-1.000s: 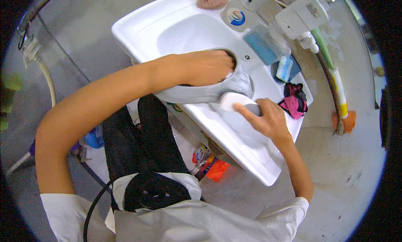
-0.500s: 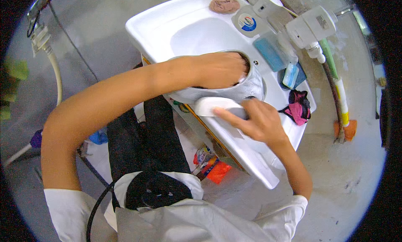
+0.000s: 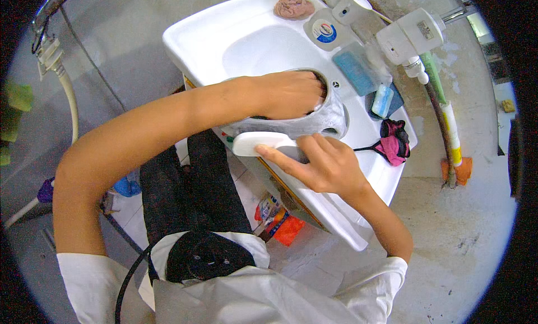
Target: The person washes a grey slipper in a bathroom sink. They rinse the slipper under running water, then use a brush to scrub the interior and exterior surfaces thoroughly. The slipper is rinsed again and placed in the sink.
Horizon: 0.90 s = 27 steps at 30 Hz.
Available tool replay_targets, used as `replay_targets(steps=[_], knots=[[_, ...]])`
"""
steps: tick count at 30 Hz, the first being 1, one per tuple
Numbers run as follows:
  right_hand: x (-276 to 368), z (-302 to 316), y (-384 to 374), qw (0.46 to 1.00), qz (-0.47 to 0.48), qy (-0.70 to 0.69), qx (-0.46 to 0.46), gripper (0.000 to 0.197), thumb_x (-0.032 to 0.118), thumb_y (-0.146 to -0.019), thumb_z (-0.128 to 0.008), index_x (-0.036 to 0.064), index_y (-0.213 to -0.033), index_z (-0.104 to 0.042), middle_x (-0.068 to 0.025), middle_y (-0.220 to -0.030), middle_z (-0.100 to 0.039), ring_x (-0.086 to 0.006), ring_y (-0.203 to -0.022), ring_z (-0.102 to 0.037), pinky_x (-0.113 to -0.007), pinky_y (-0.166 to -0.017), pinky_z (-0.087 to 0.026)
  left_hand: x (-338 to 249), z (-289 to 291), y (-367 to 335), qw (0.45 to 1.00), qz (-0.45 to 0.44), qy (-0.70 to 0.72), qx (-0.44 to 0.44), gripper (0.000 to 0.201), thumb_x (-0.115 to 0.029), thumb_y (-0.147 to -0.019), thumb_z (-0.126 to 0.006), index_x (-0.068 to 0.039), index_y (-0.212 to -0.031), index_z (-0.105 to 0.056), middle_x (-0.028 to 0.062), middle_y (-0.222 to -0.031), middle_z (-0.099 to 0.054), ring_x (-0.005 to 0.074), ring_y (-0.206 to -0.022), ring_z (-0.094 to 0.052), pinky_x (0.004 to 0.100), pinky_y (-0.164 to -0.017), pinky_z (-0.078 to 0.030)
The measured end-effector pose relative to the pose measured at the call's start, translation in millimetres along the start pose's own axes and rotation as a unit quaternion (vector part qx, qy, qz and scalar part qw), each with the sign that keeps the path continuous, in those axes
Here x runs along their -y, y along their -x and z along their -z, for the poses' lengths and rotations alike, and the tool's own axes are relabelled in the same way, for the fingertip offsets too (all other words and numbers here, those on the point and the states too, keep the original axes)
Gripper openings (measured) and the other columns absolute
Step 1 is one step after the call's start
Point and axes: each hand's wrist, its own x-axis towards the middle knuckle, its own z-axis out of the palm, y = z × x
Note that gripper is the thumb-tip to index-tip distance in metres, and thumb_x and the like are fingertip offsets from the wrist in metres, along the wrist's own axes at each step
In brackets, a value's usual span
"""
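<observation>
A grey, hollow, rounded metal-looking vessel [image 3: 322, 122] lies on the near part of a white washbasin [image 3: 193, 41], its opening partly covered by my arm. My left hand [image 3: 294, 94] reaches into that opening, its fingers curled against the inner right side and the tips hidden. Just on the near side of the vessel, my right hand [image 3: 330, 164] is closed round a brush-like tool [image 3: 260, 143] with a white rounded head and grey handle. My index finger stretches along the tool. Its underside is hidden, so bristles and contact with the vessel cannot be made out.
Along the basin's back lie a crumpled brown cloth [image 3: 293, 7], a clear bottle [image 3: 323, 33], a blue sponge-like block [image 3: 357, 69] and a pink-and-black mesh item [image 3: 394, 143]. A white wall heater [image 3: 412, 37] hangs beyond. A colourful packet [image 3: 274, 217] lies below the basin.
My right hand has moved the brush-like tool left along the vessel's near side. My left hand stays in the opening. The whole view has shifted slightly.
</observation>
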Motion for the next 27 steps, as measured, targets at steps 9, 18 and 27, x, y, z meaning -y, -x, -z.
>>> replay_targets(steps=[9,18,27], knots=[[-47.5,-5.4,86.3,0.998,-0.048,-0.004,0.046,0.043,0.019,-0.073,-0.078,0.0304,-0.113,-0.073,-0.0009,-0.066,-0.048,-0.0154,-0.052,-0.048,-0.028,-0.042,-0.038,-1.9,-0.1,-1.7,1.000,0.002,0.008,0.012,0.017,-0.008,-0.075,-0.058,0.004,-0.076,-0.069,0.0240,-0.083,-0.067,0.0377,-0.082,-0.065,0.0437,-0.078,-0.051],[-9.6,2.4,6.2,1.000,0.003,-0.011,0.021,0.054,0.017,-0.076,-0.062,0.0316,-0.128,-0.064,-0.0001,-0.074,-0.043,-0.0127,-0.059,-0.048,-0.025,-0.046,-0.041,-2.0,1.3,5.2,0.993,0.086,0.072,0.042,0.017,-0.011,-0.077,-0.060,0.003,-0.082,-0.067,0.0243,-0.089,-0.067,0.0393,-0.085,-0.065,0.0452,-0.077,-0.052],[-29.3,-4.7,81.6,0.981,-0.169,-0.020,0.094,0.022,0.024,-0.077,-0.078,0.0274,-0.099,-0.075,-0.0032,-0.062,-0.050,-0.0187,-0.051,-0.049,-0.032,-0.042,-0.038,-3.8,-1.7,1.2,0.981,0.098,0.154,0.067,0.019,-0.010,-0.079,-0.058,0.005,-0.086,-0.067,0.0259,-0.089,-0.066,0.0406,-0.082,-0.065,0.0466,-0.074,-0.052]])
